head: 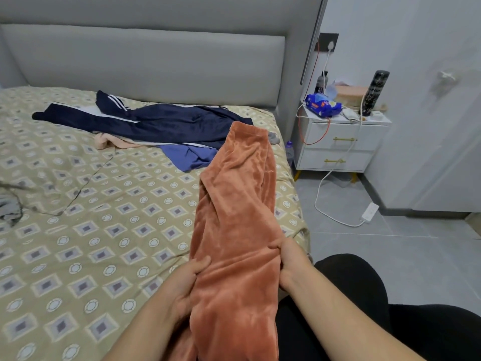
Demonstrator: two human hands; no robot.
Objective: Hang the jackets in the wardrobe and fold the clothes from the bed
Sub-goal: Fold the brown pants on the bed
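Both hands gripped a rust-orange fleece garment (234,230) at its near end: the left hand (183,285) pinched its left edge and the right hand (287,259) its right edge. It stretched away over the patterned bed (91,230). Farther off, navy striped clothes (161,123) lay near the grey headboard (145,63).

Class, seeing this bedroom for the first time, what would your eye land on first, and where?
The rust-orange fleece garment lies stretched along the right edge of the patterned bed, with the left hand and right hand gripping its sides. Beyond it, a navy striped tracksuit sprawls below the grey headboard. A cluttered white nightstand stands right of the bed.
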